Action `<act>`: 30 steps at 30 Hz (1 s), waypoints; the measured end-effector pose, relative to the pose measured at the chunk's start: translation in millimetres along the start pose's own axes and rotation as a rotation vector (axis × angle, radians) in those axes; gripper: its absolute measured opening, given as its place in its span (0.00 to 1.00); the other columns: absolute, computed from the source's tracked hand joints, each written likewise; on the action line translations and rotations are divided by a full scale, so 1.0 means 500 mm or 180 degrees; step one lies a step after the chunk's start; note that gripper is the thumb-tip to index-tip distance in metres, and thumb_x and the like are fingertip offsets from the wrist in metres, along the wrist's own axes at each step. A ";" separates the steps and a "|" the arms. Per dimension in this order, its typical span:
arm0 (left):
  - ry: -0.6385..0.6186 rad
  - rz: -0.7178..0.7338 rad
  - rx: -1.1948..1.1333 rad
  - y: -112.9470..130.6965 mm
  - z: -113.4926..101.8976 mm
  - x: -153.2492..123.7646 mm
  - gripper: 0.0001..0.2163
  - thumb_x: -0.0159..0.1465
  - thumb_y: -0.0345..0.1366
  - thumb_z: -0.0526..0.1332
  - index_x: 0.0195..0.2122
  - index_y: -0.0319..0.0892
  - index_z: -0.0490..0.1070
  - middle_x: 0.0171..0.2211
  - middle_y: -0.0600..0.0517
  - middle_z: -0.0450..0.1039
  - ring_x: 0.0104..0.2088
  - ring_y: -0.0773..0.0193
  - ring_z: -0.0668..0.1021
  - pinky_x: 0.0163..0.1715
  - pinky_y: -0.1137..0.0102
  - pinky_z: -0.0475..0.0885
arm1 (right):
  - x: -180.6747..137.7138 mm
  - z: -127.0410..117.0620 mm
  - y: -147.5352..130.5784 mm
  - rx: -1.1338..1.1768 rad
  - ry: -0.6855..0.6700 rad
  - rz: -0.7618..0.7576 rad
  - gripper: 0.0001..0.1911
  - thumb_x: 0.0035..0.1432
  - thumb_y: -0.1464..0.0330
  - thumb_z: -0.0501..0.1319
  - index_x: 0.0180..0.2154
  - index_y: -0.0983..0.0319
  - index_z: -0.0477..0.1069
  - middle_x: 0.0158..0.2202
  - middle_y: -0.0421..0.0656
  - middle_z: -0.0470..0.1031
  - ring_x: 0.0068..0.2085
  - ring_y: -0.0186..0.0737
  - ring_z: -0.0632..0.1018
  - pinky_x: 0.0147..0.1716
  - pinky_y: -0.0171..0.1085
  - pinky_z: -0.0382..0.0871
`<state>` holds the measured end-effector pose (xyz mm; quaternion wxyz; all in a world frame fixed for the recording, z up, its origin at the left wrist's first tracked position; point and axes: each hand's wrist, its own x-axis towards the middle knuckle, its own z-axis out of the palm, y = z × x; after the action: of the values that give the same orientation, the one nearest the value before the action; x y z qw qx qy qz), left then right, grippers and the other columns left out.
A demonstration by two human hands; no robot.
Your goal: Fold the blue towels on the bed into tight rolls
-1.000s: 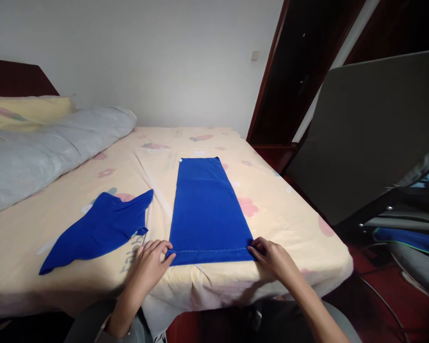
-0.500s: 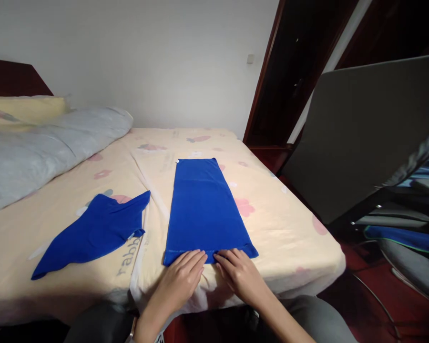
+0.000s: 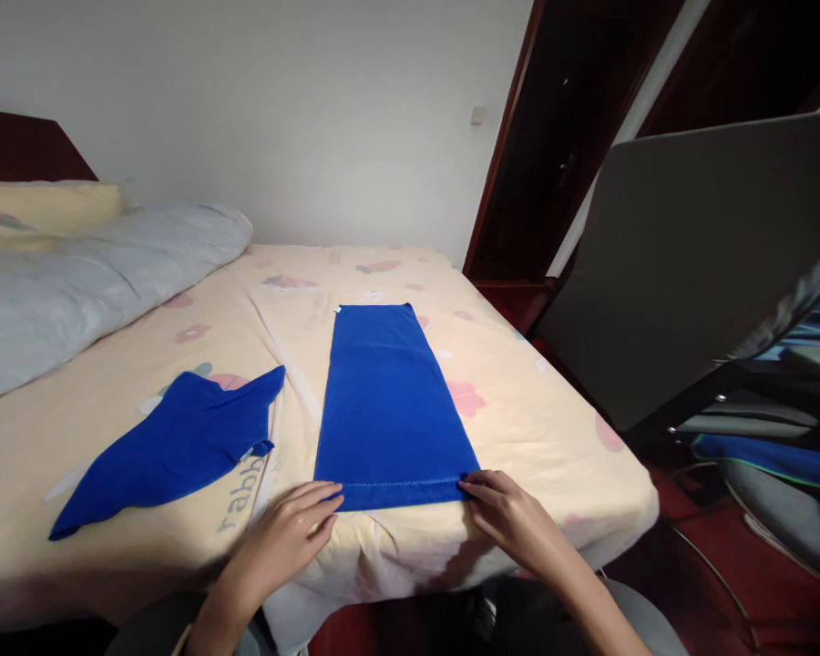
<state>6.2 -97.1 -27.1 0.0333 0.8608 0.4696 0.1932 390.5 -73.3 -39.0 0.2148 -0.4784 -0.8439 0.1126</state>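
Note:
A long blue towel lies flat on the bed, with a stitched hem along its near edge and a small white tag at its far left corner. At the near left corner, the fingers of my left hand are closed on the hem. My right hand pinches the near right corner, its fingertips bent together over the edge. The hem between both hands lies straight. To the left of my left hand rests a second blue cloth, loosely crumpled and touched by neither hand.
The bed has a cream patterned sheet, its front edge close to my knees. A grey rolled quilt and a yellow pillow lie at the left. A dark grey panel stands beyond the bed's right edge.
My hands have moved apart along the near hem, from its middle out to the two corners. The towel's near edge looks straighter. The crumpled cloth has stayed put.

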 end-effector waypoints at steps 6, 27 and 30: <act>0.0187 -0.0191 -0.0124 -0.009 0.000 0.006 0.15 0.64 0.30 0.57 0.46 0.48 0.80 0.47 0.49 0.81 0.50 0.56 0.80 0.53 0.62 0.77 | 0.023 0.004 0.005 0.0087 0.0091 0.0051 0.16 0.61 0.74 0.60 0.49 0.57 0.78 0.48 0.48 0.79 0.47 0.48 0.80 0.47 0.44 0.78; 0.0896 -0.1908 -0.2326 -0.067 0.028 0.057 0.21 0.55 0.46 0.67 0.46 0.44 0.66 0.32 0.53 0.75 0.37 0.57 0.82 0.39 0.63 0.79 | 0.099 0.007 0.067 0.1814 0.0465 0.1478 0.22 0.56 0.59 0.64 0.51 0.60 0.73 0.38 0.45 0.83 0.40 0.48 0.83 0.41 0.42 0.76; 0.0942 -0.2006 -0.2344 -0.064 0.033 0.051 0.18 0.57 0.49 0.64 0.43 0.44 0.65 0.30 0.52 0.76 0.36 0.56 0.82 0.40 0.60 0.79 | 0.092 0.013 0.077 0.1861 0.0460 0.1559 0.22 0.58 0.56 0.63 0.50 0.60 0.73 0.37 0.46 0.83 0.41 0.50 0.83 0.41 0.43 0.75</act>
<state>-1.0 -56.3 -42.4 0.3245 0.5718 0.6070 0.4464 396.1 -14.0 -48.4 0.3677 -0.5911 -0.6197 0.3625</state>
